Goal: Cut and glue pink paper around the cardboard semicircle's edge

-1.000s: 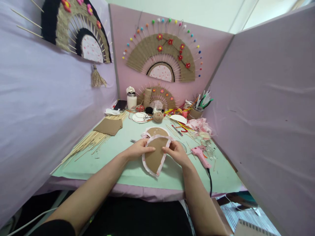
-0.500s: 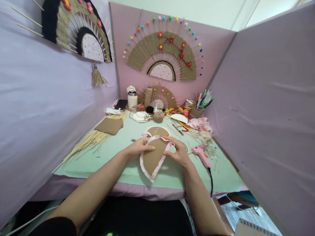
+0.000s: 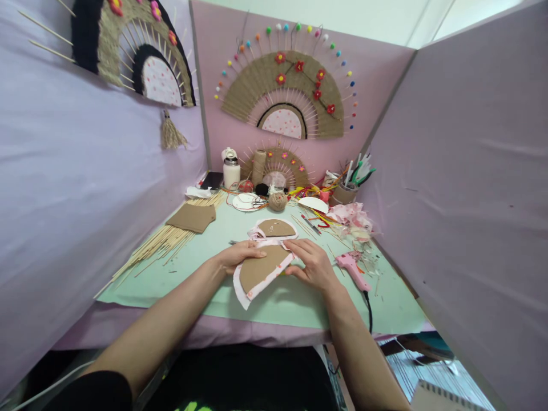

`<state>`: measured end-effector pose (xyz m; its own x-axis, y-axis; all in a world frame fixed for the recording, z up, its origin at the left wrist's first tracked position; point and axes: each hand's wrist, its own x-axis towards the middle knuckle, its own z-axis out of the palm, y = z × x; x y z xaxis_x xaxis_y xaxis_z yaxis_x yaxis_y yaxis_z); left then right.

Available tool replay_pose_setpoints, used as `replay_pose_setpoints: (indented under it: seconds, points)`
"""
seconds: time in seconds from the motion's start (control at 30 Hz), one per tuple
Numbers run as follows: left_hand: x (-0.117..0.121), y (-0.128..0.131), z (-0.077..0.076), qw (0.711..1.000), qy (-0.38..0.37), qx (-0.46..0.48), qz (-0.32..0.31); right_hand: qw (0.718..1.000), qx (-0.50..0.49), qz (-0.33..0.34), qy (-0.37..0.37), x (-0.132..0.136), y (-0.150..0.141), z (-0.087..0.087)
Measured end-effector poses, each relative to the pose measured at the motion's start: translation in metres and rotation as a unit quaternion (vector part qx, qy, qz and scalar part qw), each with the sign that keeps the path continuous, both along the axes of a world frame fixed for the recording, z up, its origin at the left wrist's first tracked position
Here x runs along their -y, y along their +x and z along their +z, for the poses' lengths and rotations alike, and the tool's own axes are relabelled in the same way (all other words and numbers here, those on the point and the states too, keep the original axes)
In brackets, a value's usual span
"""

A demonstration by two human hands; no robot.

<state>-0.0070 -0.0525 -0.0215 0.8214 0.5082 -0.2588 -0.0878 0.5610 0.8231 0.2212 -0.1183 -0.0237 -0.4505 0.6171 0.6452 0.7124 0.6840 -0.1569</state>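
Note:
A half-round cardboard piece (image 3: 262, 270), bordered with white fabric bearing pinkish spots, is held tilted above the green table cover. My left hand (image 3: 240, 255) grips its upper left part, thumb lying on the brown face and fingers behind. At the upper right corner, my right hand (image 3: 311, 264) has its fingers on the fabric edge, with the thumb lower down by the straight side. Just behind them, a second half-round cardboard piece (image 3: 277, 228) with a similar fabric rim lies on the table, pale strands on its face.
A pink glue gun (image 3: 353, 271) with a black cord lies right of my right hand. Thin bamboo sticks (image 3: 149, 251) spread at left under a cardboard sheet (image 3: 192, 218). Behind are a twine ball (image 3: 278, 201), a white bottle (image 3: 232, 173) and crumpled fabric (image 3: 351, 214). Fabric-covered panels surround the table.
The held cardboard piece has turned, its lower tip swinging left and up. My right hand has shifted slightly with its corner, and the piece behind shows more fully.

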Motion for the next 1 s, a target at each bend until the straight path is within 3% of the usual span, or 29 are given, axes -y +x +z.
replay_pose_setpoints:
  seconds: [0.53,0.8,1.0]
  points:
    - [-0.004,-0.001,0.001,0.998,-0.036,-0.057,0.012,0.999,-0.014,-0.027,-0.038,-0.001,-0.008,-0.009]
    - [-0.003,0.003,0.001,0.997,-0.038,-0.059,0.032,0.999,-0.029,-0.006,-0.033,-0.001,-0.009,-0.013]
    - [-0.002,0.004,0.001,0.998,0.012,-0.028,0.051,0.984,-0.169,-0.036,-0.046,-0.001,-0.009,-0.02]
